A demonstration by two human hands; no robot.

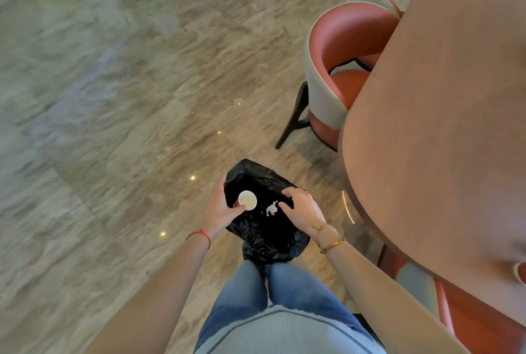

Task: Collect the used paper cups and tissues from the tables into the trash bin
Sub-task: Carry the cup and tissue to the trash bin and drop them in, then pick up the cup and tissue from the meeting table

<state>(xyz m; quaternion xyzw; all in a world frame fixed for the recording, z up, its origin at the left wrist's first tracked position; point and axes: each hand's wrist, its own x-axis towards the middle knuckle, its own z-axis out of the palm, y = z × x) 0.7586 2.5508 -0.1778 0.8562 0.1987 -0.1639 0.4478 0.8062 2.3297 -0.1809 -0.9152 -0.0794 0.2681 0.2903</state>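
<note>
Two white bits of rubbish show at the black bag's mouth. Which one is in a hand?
The paper cup, round with its open top facing up, is pinched by the left hand. The crumpled tissue lies loose inside the bag, beside the right hand.

A black trash bag (264,228) is seen; a white paper cup (247,200) is shown; the chairs (338,69) are upholstered in terracotta and grey; the floor (128,97) is veined beige; blue jeans (273,285) are worn.
</note>
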